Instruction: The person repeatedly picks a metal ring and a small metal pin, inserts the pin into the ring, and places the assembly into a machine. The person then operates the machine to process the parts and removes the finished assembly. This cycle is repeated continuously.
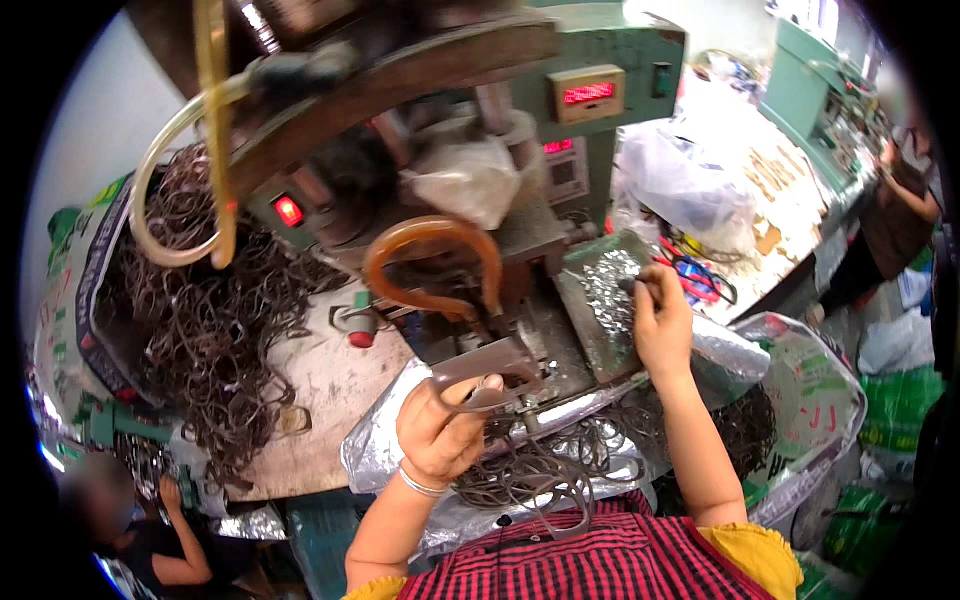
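Note:
My left hand (437, 432) is closed around the near end of a brown translucent plastic eyeglass frame (520, 358), held up at the front of a green press machine (640, 75). My right hand (662, 318) is over the right side of a metal tray (585, 268) full of small shiny metal pieces (608, 290). Its thumb and fingers are pinched together; whatever is between them is too small to make out. An orange hose (435, 228) loops above the work spot. More brown frames (540, 455) lie heaped on foil in front of my body.
A large heap of brown frames (190, 330) spills from a sack onto the wooden table (320, 400) at left, near a red-capped button (360, 338). Clear plastic bags (690, 190) and red-handled pliers (690, 275) lie right. Co-workers sit at lower left and far right.

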